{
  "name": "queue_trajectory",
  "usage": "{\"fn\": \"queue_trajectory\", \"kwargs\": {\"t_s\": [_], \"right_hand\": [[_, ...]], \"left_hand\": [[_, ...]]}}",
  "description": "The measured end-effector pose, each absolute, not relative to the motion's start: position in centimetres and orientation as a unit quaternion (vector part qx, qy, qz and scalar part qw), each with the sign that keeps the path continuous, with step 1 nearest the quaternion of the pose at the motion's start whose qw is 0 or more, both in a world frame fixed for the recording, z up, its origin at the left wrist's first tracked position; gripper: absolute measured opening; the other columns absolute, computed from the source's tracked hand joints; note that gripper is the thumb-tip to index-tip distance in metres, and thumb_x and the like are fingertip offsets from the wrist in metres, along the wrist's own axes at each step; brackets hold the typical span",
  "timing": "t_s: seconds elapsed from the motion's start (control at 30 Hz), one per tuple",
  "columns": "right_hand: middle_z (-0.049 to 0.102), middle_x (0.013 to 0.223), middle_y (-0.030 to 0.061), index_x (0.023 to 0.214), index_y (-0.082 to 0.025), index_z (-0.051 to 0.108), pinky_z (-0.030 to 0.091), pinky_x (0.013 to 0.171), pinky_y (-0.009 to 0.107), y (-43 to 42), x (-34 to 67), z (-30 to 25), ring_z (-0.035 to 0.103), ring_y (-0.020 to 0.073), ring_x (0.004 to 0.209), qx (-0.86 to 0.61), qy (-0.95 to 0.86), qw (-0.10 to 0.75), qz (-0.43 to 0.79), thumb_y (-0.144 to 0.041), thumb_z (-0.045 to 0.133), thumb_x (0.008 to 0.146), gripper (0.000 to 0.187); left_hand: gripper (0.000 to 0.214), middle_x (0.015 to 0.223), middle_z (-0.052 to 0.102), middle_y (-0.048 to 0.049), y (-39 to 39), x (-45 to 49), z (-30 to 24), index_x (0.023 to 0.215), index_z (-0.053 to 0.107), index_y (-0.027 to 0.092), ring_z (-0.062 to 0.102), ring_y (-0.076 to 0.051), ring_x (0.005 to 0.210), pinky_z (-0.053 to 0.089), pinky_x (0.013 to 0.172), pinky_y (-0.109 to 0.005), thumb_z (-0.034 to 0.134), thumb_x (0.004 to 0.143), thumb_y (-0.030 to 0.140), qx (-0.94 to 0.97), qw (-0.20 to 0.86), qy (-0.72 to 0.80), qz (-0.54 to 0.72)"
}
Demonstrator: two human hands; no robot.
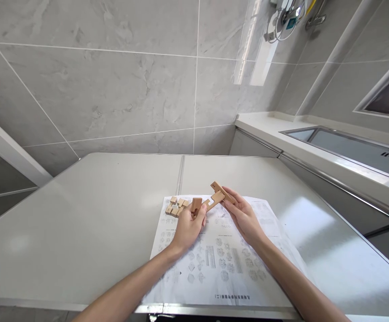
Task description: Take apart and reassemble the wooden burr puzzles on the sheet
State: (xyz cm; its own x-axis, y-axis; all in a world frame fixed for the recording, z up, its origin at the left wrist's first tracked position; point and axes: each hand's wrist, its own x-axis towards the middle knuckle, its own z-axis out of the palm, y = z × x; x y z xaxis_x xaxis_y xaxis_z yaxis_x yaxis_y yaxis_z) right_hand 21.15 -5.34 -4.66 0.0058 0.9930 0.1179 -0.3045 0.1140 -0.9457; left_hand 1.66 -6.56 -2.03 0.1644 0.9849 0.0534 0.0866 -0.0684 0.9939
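The left hand (190, 226) pinches a notched tan wooden bar (217, 197), the right hand (244, 219) a long brown wooden bar (216, 185), likely steadying both. Tan wooden blocks (174, 211) lie, seemingly handy, at the white paper's (211, 279) far-left corner

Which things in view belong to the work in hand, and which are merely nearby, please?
Likely part of the work: held wooden pieces; small wooden blocks; printed sheet; white table underneath.

Merely nearby: counter at right; wall fittings, upper right.

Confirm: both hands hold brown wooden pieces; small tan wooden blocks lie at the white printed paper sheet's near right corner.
Wrong corner: the head view shows small tan wooden blocks at the far left of the white printed paper sheet. Both hands hold brown wooden pieces.
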Motion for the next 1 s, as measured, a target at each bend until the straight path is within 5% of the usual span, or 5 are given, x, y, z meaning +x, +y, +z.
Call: {"fn": "queue_trajectory", "kwargs": {"t_s": [0.2, 0.67, 1.0], "right_hand": [[0.058, 0.160, 0.0040, 0.147, -0.037, 0.063, 0.039, 0.127, 0.060, -5.83, 20.97, -4.63, 0.051, 0.0338, 0.150, -0.402, -0.512, 0.581, 0.489, -0.048, 0.073, 0.100, 0.049], [0.059, 0.159, 0.0039, 0.151, -0.037, 0.060, 0.054, 0.113, 0.053, -6.17, 20.48, -5.01, 0.072, 0.0303, 0.123, -0.431, -0.601, 0.556, 0.379, -0.042, 0.060, 0.106, 0.045], [0.058, 0.161, 0.0032, 0.155, -0.036, 0.057, 0.044, 0.122, 0.058, -6.19, 20.55, -4.83, 0.057, 0.0332, 0.144, -0.454, -0.580, 0.533, 0.416, -0.047, 0.065, 0.103, 0.053]], "left_hand": [[0.053, 0.056, 0.048, 0.0039, -6.66, 1.65, -1.72, 0.063, 0.046, 0.022, 0.042, -0.010, 0.048, 0.036, 0.048, -0.024, 0.059, 0.100, 0.058, 0.573, 0.496, 0.472, 0.450], [0.054, 0.056, 0.043, 0.0059, -6.47, 1.60, -2.21, 0.066, 0.044, 0.022, 0.038, -0.009, 0.048, 0.035, 0.047, -0.022, 0.061, 0.098, 0.063, 0.570, 0.506, 0.461, 0.454], [0.049, 0.058, 0.046, 0.0063, -6.31, 1.63, -2.51, 0.075, 0.051, 0.022, 0.040, -0.010, 0.050, 0.036, 0.049, -0.023, 0.060, 0.099, 0.064, 0.584, 0.498, 0.452, 0.455]]}}
